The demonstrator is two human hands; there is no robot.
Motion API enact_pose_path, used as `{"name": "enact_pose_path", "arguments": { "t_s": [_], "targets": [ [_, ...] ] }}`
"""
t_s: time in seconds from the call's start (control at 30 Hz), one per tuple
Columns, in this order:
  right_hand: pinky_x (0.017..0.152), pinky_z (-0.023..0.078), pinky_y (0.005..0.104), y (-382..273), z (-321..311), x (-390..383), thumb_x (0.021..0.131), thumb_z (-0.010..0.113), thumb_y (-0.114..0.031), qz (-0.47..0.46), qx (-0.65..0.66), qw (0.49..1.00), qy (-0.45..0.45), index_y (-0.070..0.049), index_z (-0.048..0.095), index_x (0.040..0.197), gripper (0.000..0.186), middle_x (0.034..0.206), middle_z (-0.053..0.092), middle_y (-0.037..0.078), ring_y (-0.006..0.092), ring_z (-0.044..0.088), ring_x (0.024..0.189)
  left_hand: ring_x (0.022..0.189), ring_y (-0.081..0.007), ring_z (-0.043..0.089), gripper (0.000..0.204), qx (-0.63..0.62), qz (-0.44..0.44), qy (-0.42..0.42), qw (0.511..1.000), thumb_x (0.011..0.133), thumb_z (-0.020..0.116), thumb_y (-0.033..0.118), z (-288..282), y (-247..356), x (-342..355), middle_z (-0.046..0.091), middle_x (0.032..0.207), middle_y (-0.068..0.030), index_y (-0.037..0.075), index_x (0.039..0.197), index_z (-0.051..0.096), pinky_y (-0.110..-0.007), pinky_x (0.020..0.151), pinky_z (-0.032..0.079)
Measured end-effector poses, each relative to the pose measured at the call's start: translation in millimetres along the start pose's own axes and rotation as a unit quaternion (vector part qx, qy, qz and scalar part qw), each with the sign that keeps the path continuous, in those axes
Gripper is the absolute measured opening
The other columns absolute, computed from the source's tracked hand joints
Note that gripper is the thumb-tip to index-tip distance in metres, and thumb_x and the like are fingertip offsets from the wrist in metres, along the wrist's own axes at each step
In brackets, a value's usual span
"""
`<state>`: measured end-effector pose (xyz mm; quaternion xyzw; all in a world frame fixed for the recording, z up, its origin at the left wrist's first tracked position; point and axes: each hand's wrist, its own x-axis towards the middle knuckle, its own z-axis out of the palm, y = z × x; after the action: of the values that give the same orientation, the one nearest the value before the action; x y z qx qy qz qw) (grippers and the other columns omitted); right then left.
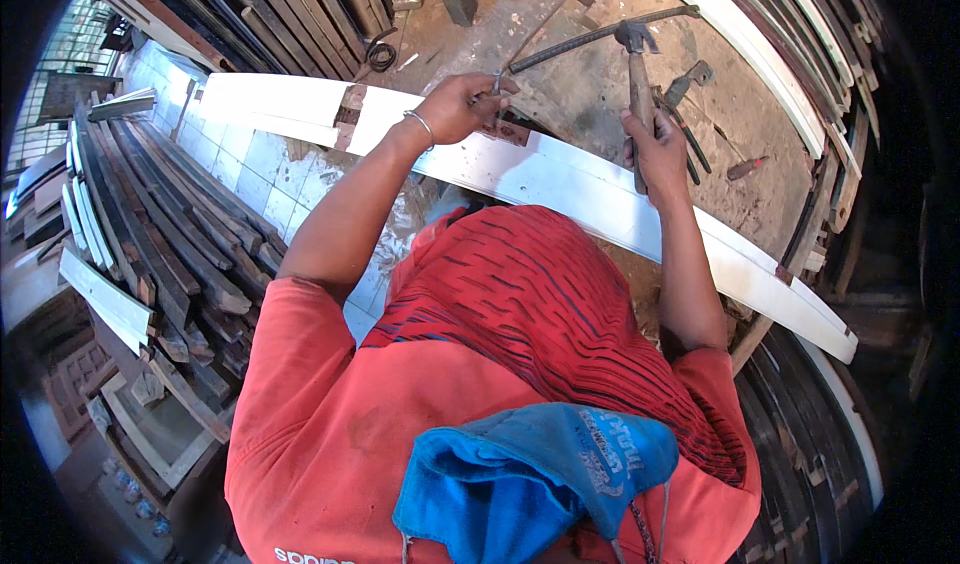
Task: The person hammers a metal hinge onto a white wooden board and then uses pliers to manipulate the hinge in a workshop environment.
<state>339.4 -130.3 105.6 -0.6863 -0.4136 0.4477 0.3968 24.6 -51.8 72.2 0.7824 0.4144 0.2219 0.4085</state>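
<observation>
A long white board (580, 169) lies across in front of me, with brown bare-wood cut-outs along its far edge. Over the middle cut-out (513, 132), my left hand (462, 109) is closed on a slim metal tool (497, 86) held roughly upright; fingers hide much of it, and its exact kind does not show. My right hand (657, 149) wraps round the wooden handle of a hammer (640, 74), its dark head raised at the far end, apart from the slim tool. My right forearm passes over the board.
On the stained worktop (740, 119) lie a long dark bar (585, 44), dark-handled pliers (683, 129) and a small brown-handled tool (745, 168). Stacked timber (170, 214) fills the left; more boards (810, 54) stand at the far right. A blue cloth (530, 464) hangs near my chest.
</observation>
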Motion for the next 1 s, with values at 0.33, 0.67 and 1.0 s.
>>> {"name": "enact_pose_path", "arguments": {
  "t_s": [0.33, 0.67, 1.0],
  "targets": [
    [0.051, 0.043, 0.0255, -60.8, -1.3, -78.5, 0.100, 0.065, -0.024, -0.096, 0.123, 0.983, -0.092, 0.003, 0.062, 0.102, 0.028, 0.073, 0.061, 0.007, 0.0101, 0.055, 0.057, 0.097, -0.0381, 0.065, 0.025, 0.074, 0.124, -0.062, 0.988, 0.094, 0.063, 0.013, 1.5, -5.4, 8.2, 0.069, 0.104, -0.0181, 0.009, 0.118, 0.070, -0.045, 0.087, 0.052],
    [0.054, 0.043, 0.0249, -66.3, -17.4, -83.9, 0.105, 0.053, -0.039, 0.070, -0.060, 0.964, -0.249, -0.002, 0.059, 0.095, 0.039, 0.070, 0.056, 0.004, 0.0095, 0.055, 0.058, 0.099, -0.0393, 0.064, 0.020, 0.065, 0.067, -0.151, 0.984, 0.095, 0.062, 0.016, 1.2, -5.3, 15.9, 0.068, 0.103, -0.0188, 0.010, 0.112, 0.072, -0.046, 0.088, 0.051],
    [0.048, 0.041, 0.0246, -24.1, -6.6, -74.2, 0.105, 0.054, -0.042, 0.036, -0.012, 0.965, -0.260, -0.004, 0.060, 0.101, 0.039, 0.069, 0.055, 0.002, 0.0082, 0.051, 0.052, 0.098, -0.0356, 0.064, 0.021, 0.067, 0.045, -0.195, 0.977, 0.094, 0.065, 0.019, -18.5, 26.6, 17.4, 0.069, 0.105, -0.0160, 0.009, 0.112, 0.072, -0.042, 0.087, 0.051]
  ]
}}
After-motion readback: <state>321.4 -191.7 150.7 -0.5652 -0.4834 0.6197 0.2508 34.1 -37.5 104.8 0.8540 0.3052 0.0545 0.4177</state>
